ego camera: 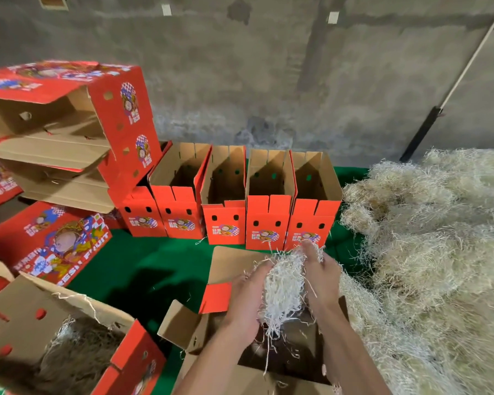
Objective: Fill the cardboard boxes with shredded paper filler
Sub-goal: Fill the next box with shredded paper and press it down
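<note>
A: Where is the filler just now?

B: A white wad of shredded paper (283,289) sits between both hands above the open cardboard box (183,326) nearest the camera; its long axis runs away from the person, the far end toward the row of five empty boxes (268,223); loose strands hang down into the box.

A: And the hands?

B: The left hand (247,303) cups one side, fingers curled round the wad; the right hand (320,277) presses the other side, fingers bent over it; the big pile of filler (428,252) lies on the right, on the green mat (143,269).
</note>
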Demonstrator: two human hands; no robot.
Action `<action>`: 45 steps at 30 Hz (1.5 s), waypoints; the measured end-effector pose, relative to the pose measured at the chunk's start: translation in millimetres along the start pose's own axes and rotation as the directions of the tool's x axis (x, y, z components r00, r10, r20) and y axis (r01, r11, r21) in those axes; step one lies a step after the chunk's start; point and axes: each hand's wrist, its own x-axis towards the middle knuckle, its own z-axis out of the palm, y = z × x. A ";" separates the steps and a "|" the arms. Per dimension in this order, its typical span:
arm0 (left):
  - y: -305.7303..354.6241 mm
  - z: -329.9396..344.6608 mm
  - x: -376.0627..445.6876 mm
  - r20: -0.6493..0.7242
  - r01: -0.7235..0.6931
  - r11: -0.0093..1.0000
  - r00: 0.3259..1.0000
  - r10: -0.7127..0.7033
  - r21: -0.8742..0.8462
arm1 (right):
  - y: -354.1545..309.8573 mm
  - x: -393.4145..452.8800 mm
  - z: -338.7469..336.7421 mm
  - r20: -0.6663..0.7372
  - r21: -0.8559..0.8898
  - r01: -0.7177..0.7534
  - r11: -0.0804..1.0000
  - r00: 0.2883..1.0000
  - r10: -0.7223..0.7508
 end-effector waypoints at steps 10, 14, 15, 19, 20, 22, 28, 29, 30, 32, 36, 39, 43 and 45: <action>20.1 -20.1 4.0 0.007 -0.024 1.000 1.000 0.024 -0.002 | 2.2 -6.5 -11.1 0.059 -0.039 0.029 0.999 0.998 -0.026; 42.9 -33.2 18.8 -0.059 -0.092 0.971 0.995 0.081 -0.220 | 14.1 -28.2 -0.3 0.167 0.010 -0.014 1.000 0.986 0.012; 51.0 -34.1 25.8 -0.106 -0.137 0.959 0.988 0.113 -0.249 | 21.7 -35.3 2.8 0.173 0.012 -0.029 1.000 0.985 0.027; 46.9 -37.9 39.7 -0.039 -0.088 0.987 0.996 0.083 -0.138 | 10.9 -26.7 3.9 0.111 0.011 -0.063 0.998 0.992 0.061; 39.2 -40.2 37.7 0.049 -0.033 0.999 0.998 0.034 -0.032 | 1.5 -18.8 -0.3 0.077 0.046 -0.060 0.997 0.995 0.056; 28.7 -47.9 34.8 0.148 -0.022 0.984 0.989 -0.005 0.179 | -7.3 -0.1 -7.6 0.033 0.050 -0.052 0.997 0.998 0.051; 66.4 -41.9 47.0 -0.099 -0.173 0.967 0.983 0.157 -0.189 | 19.3 -34.3 1.5 0.121 0.031 -0.077 0.997 0.990 0.073; 65.3 -40.9 45.6 -0.110 -0.171 0.974 0.982 0.156 -0.151 | 19.3 -31.7 1.5 0.092 0.074 -0.096 0.993 0.992 0.089; 61.8 -41.7 41.7 -0.093 -0.147 0.989 0.985 0.144 -0.022 | 15.9 -25.5 -1.9 0.066 0.095 -0.098 0.991 0.994 0.092; 42.6 -48.9 36.8 0.000 -0.110 0.948 0.993 0.115 0.299 | -1.4 -11.3 -14.4 0.034 0.105 -0.100 0.989 0.995 0.097; 55.3 -48.9 37.9 0.008 -0.167 0.962 0.985 0.170 0.214 | -1.5 -13.0 -16.3 0.036 0.064 -0.003 0.998 0.999 0.000; 77.5 -37.0 47.5 -0.041 -0.157 0.981 0.987 0.153 -0.114 | 18.7 -40.0 -3.4 0.158 0.037 -0.016 0.999 0.987 0.010; 53.7 -48.3 28.8 0.117 -0.011 0.965 0.993 -0.020 0.262 | 12.7 -5.0 -16.0 0.059 0.054 -0.113 0.992 0.992 0.110; 37.2 -63.4 21.2 0.143 0.054 0.953 0.985 -0.101 0.297 | 3.8 12.7 -22.8 0.061 -0.041 -0.099 0.994 0.993 0.102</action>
